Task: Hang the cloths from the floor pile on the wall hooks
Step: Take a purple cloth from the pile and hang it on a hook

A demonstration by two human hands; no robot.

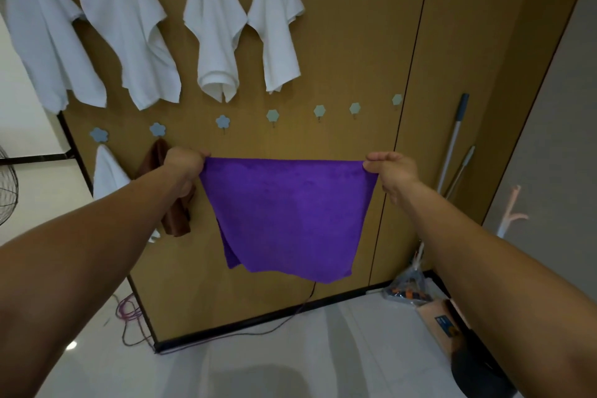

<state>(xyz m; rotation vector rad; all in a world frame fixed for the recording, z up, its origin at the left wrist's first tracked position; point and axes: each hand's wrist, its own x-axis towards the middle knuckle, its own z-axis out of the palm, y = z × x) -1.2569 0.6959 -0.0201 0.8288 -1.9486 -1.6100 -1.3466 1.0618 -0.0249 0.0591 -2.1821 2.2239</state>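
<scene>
A purple cloth [286, 213] hangs spread flat in front of the brown wall panel [355, 52]. My left hand [182, 166] pinches its upper left corner and my right hand [391, 171] pinches its upper right corner. Above, several white cloths [214, 26] hang from the top row of hooks. In the lower row a brown cloth [176, 223] and a white cloth [108, 171] hang at the left, partly behind my left arm. A bare flower-shaped hook [223, 122] sits just above the purple cloth, with more bare hooks [319, 111] to its right. The floor pile is out of view.
Two mop handles [452, 145] lean in the right corner above a plastic bag [407, 287] and a cardboard box [442, 323]. Cables [129, 313] trail on the white floor [290, 349] at the panel's lower left. A fan grille [6, 184] shows at the left edge.
</scene>
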